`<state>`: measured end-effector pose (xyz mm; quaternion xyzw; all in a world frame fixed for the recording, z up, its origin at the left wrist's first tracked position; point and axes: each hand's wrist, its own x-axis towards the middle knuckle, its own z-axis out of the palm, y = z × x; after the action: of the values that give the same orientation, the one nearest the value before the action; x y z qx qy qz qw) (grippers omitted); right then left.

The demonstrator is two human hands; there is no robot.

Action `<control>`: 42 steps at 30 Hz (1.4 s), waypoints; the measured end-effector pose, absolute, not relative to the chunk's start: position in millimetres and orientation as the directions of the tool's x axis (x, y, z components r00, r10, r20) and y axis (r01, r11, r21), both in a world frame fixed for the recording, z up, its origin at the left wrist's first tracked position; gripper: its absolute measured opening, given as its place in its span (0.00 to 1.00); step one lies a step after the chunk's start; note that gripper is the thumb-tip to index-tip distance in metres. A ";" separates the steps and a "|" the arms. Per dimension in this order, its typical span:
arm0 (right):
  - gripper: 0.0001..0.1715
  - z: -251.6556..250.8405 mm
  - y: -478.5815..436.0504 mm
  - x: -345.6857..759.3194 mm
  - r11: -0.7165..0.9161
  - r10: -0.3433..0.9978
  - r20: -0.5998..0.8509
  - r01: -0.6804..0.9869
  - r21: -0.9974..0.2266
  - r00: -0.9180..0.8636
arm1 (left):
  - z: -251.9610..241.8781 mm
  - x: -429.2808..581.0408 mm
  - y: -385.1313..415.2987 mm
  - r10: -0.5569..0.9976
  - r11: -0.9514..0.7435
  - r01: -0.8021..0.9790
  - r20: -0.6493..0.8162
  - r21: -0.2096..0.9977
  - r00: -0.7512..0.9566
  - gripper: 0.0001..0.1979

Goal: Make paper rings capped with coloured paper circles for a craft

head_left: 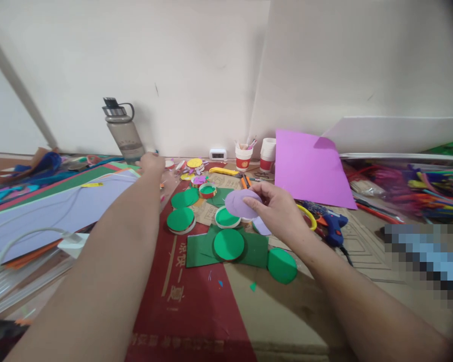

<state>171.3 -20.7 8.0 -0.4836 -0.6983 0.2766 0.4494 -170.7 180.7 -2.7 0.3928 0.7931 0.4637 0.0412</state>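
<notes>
My right hand (274, 206) pinches a few overlapping light purple paper circles (238, 203) between thumb and fingers, above the green-topped discs. My left hand (152, 163) reaches far forward, closed, beside the base of a grey water bottle (124, 133). A tiny blue bit shows above its fingers, but what they hold is hidden. Below the purple circles lies a white-rimmed round piece with a green inside (227, 217). Nearer me, a green disc (228, 245) rests on dark green paper strips (198, 251). Another green disc (180, 219) sits to the left, and one (282, 265) to the right.
A purple sheet (313, 168) leans at the back right, beside stacked paper cups (268, 153). A blue glue gun (335, 226) and yellow tape ring (307, 218) lie right of my hand. A yellow cutter (223, 171) lies behind. Coloured sheets (71, 211) and a white cable are left.
</notes>
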 end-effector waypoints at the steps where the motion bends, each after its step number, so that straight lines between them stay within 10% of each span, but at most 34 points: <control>1: 0.09 8.5 -20.5 171.4 0.373 0.926 0.358 0.420 -0.827 -0.117 | 2.3 -164.9 177.6 0.619 0.286 0.557 0.294 0.780 -0.729 0.10; 7: 0.09 8.8 -16.4 174.0 0.360 0.927 0.374 0.300 -0.883 -0.013 | 34.9 -96.3 155.0 0.576 0.113 0.558 0.404 0.822 -0.711 0.12; 12: 0.12 6.2 -5.5 183.6 0.364 0.917 0.386 0.183 -0.913 0.104 | 44.2 -4.5 114.9 0.814 -0.358 0.271 0.441 0.894 -0.379 0.08; 18: 0.17 5.7 4.0 193.9 0.350 0.910 0.348 0.033 -0.936 0.225 | 27.9 58.8 37.6 0.992 -0.041 -0.224 0.066 0.974 0.104 0.18; 23: 0.18 5.5 0.3 187.1 0.347 0.927 0.355 0.082 -0.934 0.124 | 19.6 48.2 0.1 0.960 -0.077 -0.233 0.135 0.969 0.246 0.11; 42: 0.16 7.1 -3.2 186.4 0.265 0.960 0.271 0.086 -0.960 0.074 | 16.2 41.0 -1.6 0.990 -0.114 -0.314 0.135 0.942 0.044 0.11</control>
<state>186.4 -3.2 7.1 -0.4670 -0.5600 0.3865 0.5647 41.0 -1.6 16.2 0.4616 0.3658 0.5865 0.5559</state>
